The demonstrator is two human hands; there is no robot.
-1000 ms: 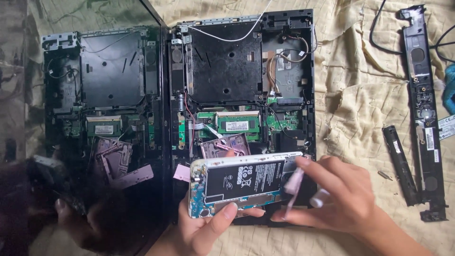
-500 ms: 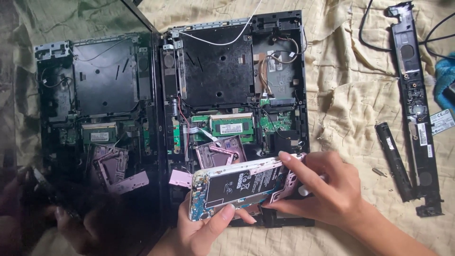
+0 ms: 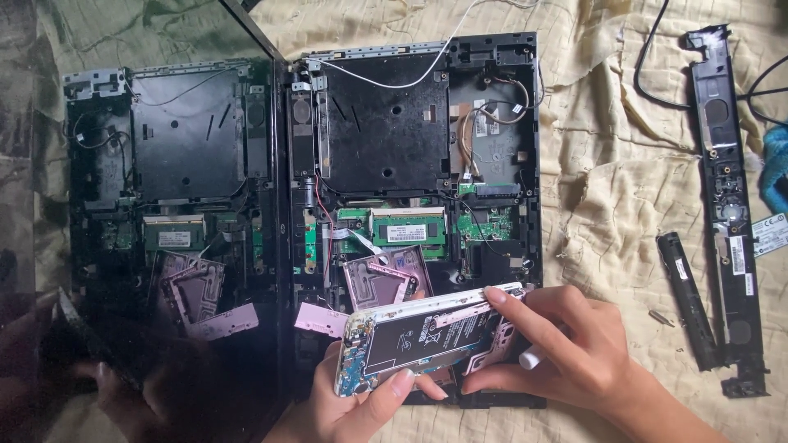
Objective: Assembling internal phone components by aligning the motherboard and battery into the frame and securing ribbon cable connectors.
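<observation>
An opened laptop base (image 3: 410, 205) lies on a creased cream cloth (image 3: 607, 189), its black chassis bare, with green circuit boards (image 3: 406, 226) across the middle, thin wires, and a pale pink metal bracket (image 3: 382, 279) near the front edge. To its left the glossy dark screen (image 3: 164, 230) lies flat and mirrors the chassis and the hands. On the right of the cloth lie a long black plastic strip (image 3: 726, 205) with speaker grilles, a shorter black bar (image 3: 688, 299) and a small screw (image 3: 659, 317), all well apart from the hands; a black cable (image 3: 657, 74) curves near the top. Over the laptop's front edge, hiding part of it, a smartphone with its back cover off (image 3: 427, 336) is held tilted, its black battery and white frame exposed. The left hand (image 3: 361, 406) cradles it from below, thumb pressed on the lower edge, grip closed around the phone. The right hand (image 3: 566, 353) arches over the phone's right end, fingers curled and fingertips (image 3: 497, 294) on its upper edge; a small white tool (image 3: 529, 357) shows beneath the palm.
</observation>
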